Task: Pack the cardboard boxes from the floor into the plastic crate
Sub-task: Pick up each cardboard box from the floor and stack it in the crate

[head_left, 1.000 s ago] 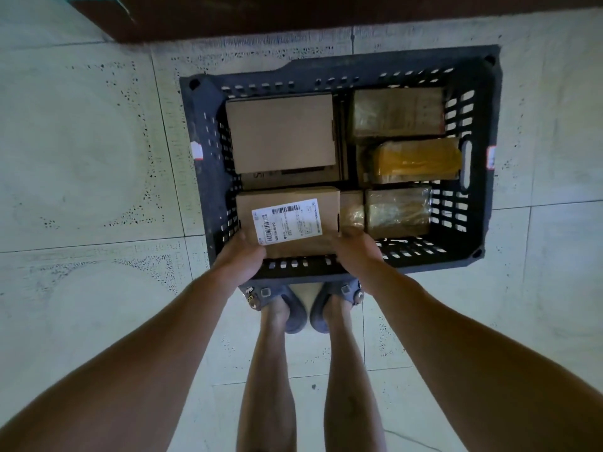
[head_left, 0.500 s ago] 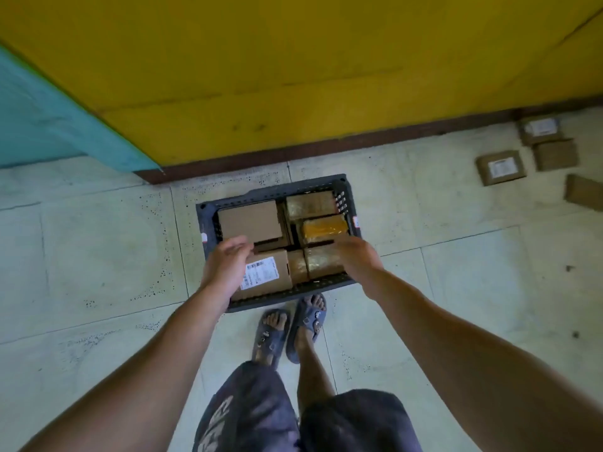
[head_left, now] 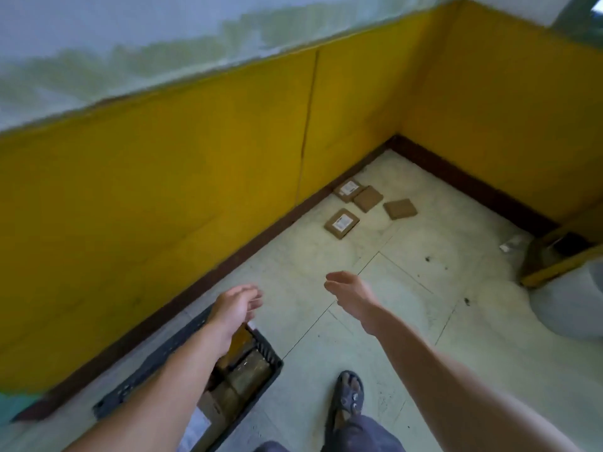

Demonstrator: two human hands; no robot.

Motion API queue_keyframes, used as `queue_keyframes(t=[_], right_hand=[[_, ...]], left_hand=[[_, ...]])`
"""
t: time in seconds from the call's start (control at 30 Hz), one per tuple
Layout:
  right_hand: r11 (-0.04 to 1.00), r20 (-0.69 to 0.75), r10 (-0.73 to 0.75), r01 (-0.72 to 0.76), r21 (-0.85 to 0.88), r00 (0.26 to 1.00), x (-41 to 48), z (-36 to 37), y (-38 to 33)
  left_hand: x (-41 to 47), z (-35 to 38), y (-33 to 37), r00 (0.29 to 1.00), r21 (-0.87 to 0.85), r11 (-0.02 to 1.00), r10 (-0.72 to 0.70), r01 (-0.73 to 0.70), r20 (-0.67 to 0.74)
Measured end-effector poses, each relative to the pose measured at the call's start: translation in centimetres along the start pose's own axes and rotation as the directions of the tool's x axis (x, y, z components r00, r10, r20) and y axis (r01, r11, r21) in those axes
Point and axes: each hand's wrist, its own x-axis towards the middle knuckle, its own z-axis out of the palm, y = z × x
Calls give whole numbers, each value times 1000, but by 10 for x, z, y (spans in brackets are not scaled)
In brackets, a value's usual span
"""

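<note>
Left hand (head_left: 236, 305) & right hand (head_left: 350, 290) are now off the crate (head_left: 140, 373) (near left, part-full), empty w/ fingers loosely spread, facing 4 boxes (head_left: 341, 223) far right by the wall (head_left: 195, 190), prob. next pick.

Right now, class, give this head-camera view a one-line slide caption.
Left hand and right hand open and empty, crate part-filled, four cardboard boxes on the floor by the yellow wall.
</note>
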Motion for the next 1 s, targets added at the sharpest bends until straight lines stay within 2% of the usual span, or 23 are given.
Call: queue_keyframes(t=[0.13, 0.3, 0.43, 0.57, 0.83, 1.0], right_hand=[[997, -125, -18, 26, 66, 992, 27, -102, 13], [990, -195, 8, 19, 139, 981, 88, -228, 46], [987, -157, 63, -38, 156, 986, 138, -317, 66], [993, -111, 68, -57, 103, 991, 200, -378, 60], [996, 54, 91, -91, 4, 994, 357, -439, 20], [991, 88, 125, -120, -56, 988, 497, -464, -3]], left_hand=[[30, 88, 39, 996, 127, 991, 40, -49, 74], [78, 225, 83, 992, 167, 984, 42, -63, 122], [103, 324, 116, 989, 179, 984, -22, -5, 143], [137, 384, 145, 993, 178, 983, -62, 44, 100], [261, 453, 173, 971, -2, 974, -227, 227, -70], [380, 487, 207, 945, -182, 937, -316, 297, -86]])
